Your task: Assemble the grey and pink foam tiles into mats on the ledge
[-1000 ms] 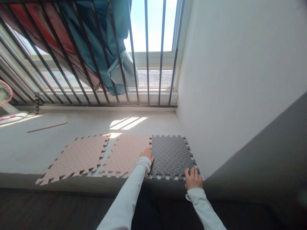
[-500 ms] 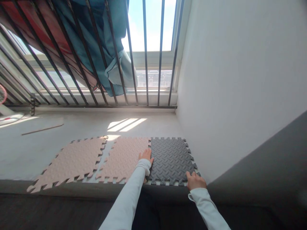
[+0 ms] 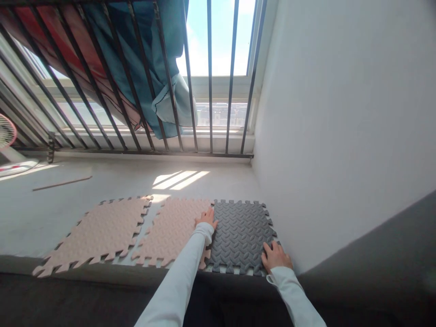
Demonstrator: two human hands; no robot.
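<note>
A dark grey foam puzzle mat (image 3: pixel 240 236) lies on the pale ledge against the right wall. Along its left side is a pink foam puzzle mat (image 3: pixel 173 231); their edges meet at the far end, and my left forearm partly hides the rest of that seam. My left hand (image 3: pixel 205 219) rests flat on the seam with its fingers out. On the grey mat's near right corner lies my right hand (image 3: pixel 276 256), fingers apart and pressing on the surface. A second pink foam puzzle mat (image 3: pixel 98 231) sits farther left, separated by a narrow gap.
Black railing bars (image 3: pixel 211 91) stand along the window, with a blue and red cloth (image 3: pixel 136 86) hanging behind them. A thin brown stick (image 3: pixel 63 183) lies on the ledge (image 3: pixel 112 175). A pink-rimmed fan (image 3: pixel 7 134) is at far left. The white wall (image 3: pixel 340 113) bounds the right.
My right hand has spread its fingers from a curled hold at the grey mat's corner and lies flatter. The view has shifted slightly. My left hand stays at the seam.
</note>
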